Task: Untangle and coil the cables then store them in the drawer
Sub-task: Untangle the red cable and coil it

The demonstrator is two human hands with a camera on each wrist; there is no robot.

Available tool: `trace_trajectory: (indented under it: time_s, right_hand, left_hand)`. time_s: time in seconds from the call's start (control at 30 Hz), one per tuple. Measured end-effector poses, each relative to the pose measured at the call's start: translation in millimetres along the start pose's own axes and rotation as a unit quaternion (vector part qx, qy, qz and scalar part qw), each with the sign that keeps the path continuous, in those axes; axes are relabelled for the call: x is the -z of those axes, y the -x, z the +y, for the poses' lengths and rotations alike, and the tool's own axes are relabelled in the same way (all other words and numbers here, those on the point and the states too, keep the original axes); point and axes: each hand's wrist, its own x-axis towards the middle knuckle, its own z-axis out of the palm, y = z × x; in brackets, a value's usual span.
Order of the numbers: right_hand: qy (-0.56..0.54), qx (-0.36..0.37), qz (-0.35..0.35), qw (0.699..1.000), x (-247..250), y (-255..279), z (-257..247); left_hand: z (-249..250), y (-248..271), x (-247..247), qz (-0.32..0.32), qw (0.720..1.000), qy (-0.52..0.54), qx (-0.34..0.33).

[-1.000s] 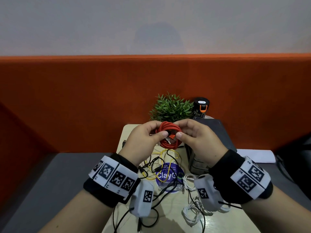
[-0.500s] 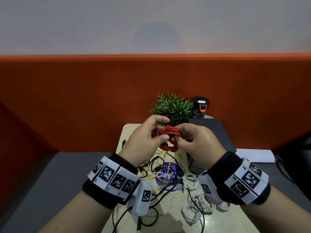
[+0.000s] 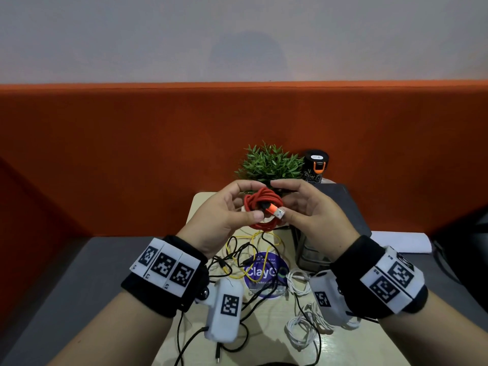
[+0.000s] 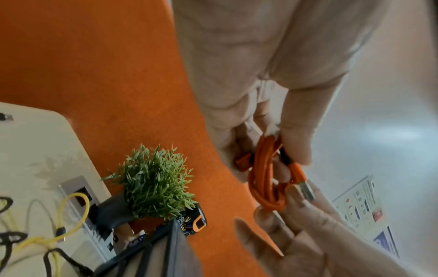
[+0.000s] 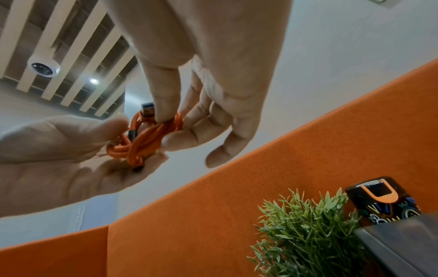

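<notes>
A red-orange cable is wound into a small coil and held up above the table between both hands. My left hand pinches the coil's left side between thumb and fingers; the left wrist view shows the same left hand on the coil. My right hand curls over the coil's right side, thumb on the silver USB plug that sticks out. In the right wrist view, the right hand pinches the plug. A grey drawer unit stands under my right wrist.
Tangled black cables and a yellow cable lie on the beige table. White cables lie bundled at the front right. A green plant and a black can stand at the back against the orange partition.
The plug end, tucked into the coil a second ago, now sticks out to the right under my right thumb. Both hands have opened slightly around the coil and lifted a little.
</notes>
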Motion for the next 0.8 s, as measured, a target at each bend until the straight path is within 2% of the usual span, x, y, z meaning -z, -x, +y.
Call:
trace_trajectory:
  time_s: [0.07, 0.2, 0.33, 0.47, 0.6, 0.7, 0.8]
  right_hand:
    - [-0.019, -0.008, -0.012, 1.0, 1, 2, 2]
    - [-0.032, -0.023, -0.057, 0.998, 6, 8, 7]
    - [-0.034, -0.037, -0.014, 0.999, 8, 14, 10]
    - [-0.035, -0.083, 0.006, 0.996, 8, 22, 24]
    - [-0.053, -0.185, 0.03, 0.981, 19, 40, 47]
    - [-0.058, -0.263, 0.063, 0.961, 30, 57, 76]
    - [-0.033, -0.337, 0.082, 0.937, 37, 73, 105]
  left_hand:
    - [-4, 0, -1, 0.012, 1.0, -0.024, -0.01]
    - [-9, -2, -10, 0.079, 0.997, -0.018, -0.019]
    - [-20, -5, -20, 0.099, 0.994, -0.03, -0.014]
    - [-36, -4, -25, 0.072, 0.996, -0.053, 0.016]
    - [-66, 3, -12, 0.046, 0.989, -0.128, 0.05]
    - [-96, 15, 4, 0.031, 0.971, -0.229, 0.069]
    - [-125, 31, 19, -0.057, 0.912, -0.393, 0.104]
